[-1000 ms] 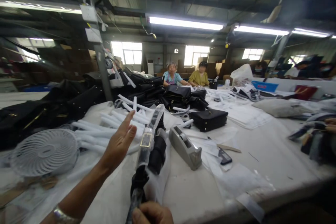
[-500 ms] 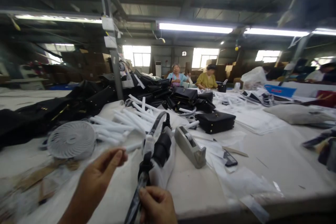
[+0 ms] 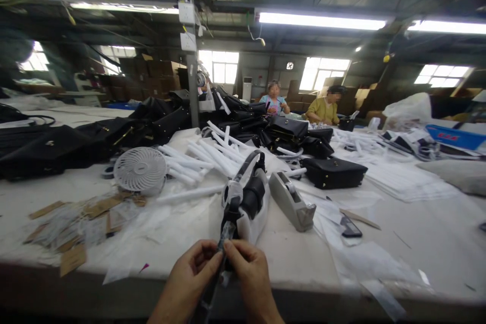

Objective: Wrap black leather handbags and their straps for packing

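A black handbag [image 3: 253,195], partly wrapped in white padding, stands at the near middle of the table. Its black strap [image 3: 205,301] runs down toward me, with clear film around part of it. My left hand [image 3: 192,271] pinches the strap from the left, thumb and fingers together. From the right, my right hand [image 3: 250,271] pinches the same strap, its fingertips touching or nearly touching the left ones. The fingers hide the gripped stretch of strap. Just right of the bag sits a grey tape dispenser [image 3: 292,202].
White paper tubes [image 3: 205,159] and a small white fan [image 3: 140,169] lie left of the bag. Black bags [image 3: 91,142] are heaped behind. Brown cards in plastic [image 3: 94,217] lie front left, a phone [image 3: 350,226] at right. Two people [image 3: 322,111] sit across the table.
My left hand, earlier held away from the strap on the left, has come in and pinched it beside my right hand. The view has turned left, shifting the scene rightward.
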Action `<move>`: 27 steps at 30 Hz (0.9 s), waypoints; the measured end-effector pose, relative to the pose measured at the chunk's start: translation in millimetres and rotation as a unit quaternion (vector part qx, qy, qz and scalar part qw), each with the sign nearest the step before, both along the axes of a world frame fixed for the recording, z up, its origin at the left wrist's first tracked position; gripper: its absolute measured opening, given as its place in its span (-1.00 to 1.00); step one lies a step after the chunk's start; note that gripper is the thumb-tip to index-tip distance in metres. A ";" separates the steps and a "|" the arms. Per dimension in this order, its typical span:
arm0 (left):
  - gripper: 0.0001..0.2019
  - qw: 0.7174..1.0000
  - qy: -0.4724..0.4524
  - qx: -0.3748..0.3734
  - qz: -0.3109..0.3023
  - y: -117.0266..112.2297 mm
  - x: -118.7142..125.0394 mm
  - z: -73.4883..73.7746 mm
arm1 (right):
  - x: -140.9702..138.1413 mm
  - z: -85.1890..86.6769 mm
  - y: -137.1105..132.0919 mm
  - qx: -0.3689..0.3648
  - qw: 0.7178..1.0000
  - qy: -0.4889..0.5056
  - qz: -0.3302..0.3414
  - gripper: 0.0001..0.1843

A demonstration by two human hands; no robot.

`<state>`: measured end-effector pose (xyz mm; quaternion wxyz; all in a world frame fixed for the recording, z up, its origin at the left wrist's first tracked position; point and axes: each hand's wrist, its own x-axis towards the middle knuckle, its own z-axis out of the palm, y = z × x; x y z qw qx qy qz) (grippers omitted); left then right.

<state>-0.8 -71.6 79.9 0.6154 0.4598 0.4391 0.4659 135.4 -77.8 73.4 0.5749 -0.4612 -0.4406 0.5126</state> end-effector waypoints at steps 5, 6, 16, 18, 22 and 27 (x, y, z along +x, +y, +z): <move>-0.64 0.997 0.056 0.043 -0.008 3.0 -2.5 5.1 | 2.9 5.9 3.1 -0.037 0.999 -0.002 0.012 -0.56; -0.66 0.997 0.063 0.045 -0.010 2.6 -2.9 7.6 | 2.5 8.0 3.7 -0.043 0.999 0.001 0.007 -0.56; -0.58 0.990 0.066 -0.072 -0.097 -43.5 -14.8 3.6 | -3.5 9.9 2.1 -0.067 0.994 0.081 -0.026 -0.57; -0.53 0.986 0.147 -0.023 -0.078 -55.2 -27.5 -9.9 | -3.9 7.5 1.4 -0.066 0.994 0.079 -0.030 -0.56; -0.55 0.964 0.256 0.067 -0.033 -61.0 -51.0 -23.2 | -5.0 6.6 0.1 -0.064 0.994 0.079 -0.038 -0.55; -0.49 0.983 0.170 0.070 -0.020 -30.2 -28.3 0.8 | -4.6 8.5 1.4 -0.060 0.993 0.096 -0.022 -0.55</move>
